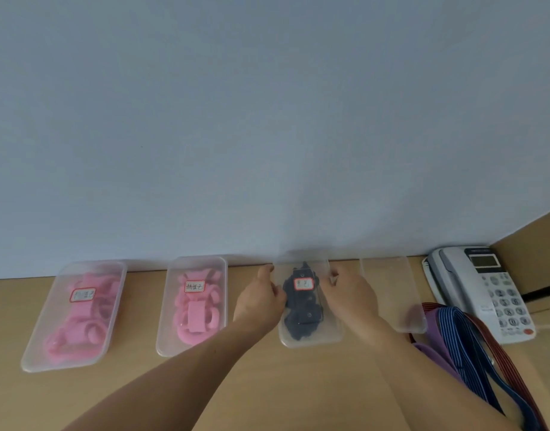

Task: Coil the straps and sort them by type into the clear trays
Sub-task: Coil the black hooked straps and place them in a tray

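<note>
Four clear trays stand in a row along the wall on a wooden table. The far left tray [34, 353] and the second tray [165, 343] hold coiled pink straps. The third tray [329, 335] holds dark coiled straps [301, 318] under a labelled clear lid. My left hand [261, 301] grips this tray's left edge and my right hand [349, 293] grips its right edge. The fourth tray [391, 281] looks empty. Loose purple, blue-striped and red-striped straps [460, 343] lie at the right.
A white desk telephone [485, 287] sits at the back right next to a cardboard panel [534, 234]. A pale wall [267, 119] rises directly behind the trays.
</note>
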Motion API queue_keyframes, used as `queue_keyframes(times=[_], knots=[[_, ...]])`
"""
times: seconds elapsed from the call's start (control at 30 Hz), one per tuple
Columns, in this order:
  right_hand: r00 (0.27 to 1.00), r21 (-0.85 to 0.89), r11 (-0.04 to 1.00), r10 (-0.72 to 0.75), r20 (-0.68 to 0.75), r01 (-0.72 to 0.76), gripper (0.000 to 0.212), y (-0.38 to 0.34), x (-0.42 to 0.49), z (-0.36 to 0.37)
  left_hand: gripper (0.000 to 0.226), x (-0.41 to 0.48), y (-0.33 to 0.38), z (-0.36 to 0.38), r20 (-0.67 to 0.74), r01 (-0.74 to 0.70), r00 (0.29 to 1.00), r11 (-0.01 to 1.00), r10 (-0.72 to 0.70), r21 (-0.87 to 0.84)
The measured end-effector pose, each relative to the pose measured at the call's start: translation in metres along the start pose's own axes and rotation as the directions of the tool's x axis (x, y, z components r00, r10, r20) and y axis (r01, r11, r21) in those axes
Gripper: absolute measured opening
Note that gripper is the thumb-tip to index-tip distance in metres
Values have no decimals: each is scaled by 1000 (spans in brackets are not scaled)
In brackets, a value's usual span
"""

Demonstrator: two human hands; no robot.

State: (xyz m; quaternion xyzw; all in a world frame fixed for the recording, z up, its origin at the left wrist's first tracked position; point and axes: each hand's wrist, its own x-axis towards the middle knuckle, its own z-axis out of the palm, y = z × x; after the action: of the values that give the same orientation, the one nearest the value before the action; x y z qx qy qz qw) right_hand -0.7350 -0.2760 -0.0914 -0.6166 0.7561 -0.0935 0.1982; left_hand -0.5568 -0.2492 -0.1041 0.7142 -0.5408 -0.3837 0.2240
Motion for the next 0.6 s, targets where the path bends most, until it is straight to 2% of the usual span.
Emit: queue_keyframes(times=[0.17,0.27,0.37,0.43,0.47,0.53,0.6], knots=[[999,-8,999,-35,-14,35,23,5,6,1,51,-5,1,2,-18,-6,1000,999,7,50],[998,-31,998,-52,28,53,23,10,10,1,51,-6,2,7,-44,-5,999,995,10,101],[995,2,997,-71,67,71,23,15,16,2,61,-8,5,12,-89,-43,994,967,68,252],[993,26,996,-82,89,80,23,16,19,3,70,-8,6,16,-106,-132,971,848,215,513],[992,31,996,-87,93,84,23,17,20,3,72,-7,9,16,-53,-198,955,762,292,617],[991,35,995,-101,89,98,23,18,21,4,66,-3,15,21,118,-340,918,597,380,727],[990,45,993,-109,91,106,22,19,22,5,57,2,21,27,197,-390,904,541,380,745]])
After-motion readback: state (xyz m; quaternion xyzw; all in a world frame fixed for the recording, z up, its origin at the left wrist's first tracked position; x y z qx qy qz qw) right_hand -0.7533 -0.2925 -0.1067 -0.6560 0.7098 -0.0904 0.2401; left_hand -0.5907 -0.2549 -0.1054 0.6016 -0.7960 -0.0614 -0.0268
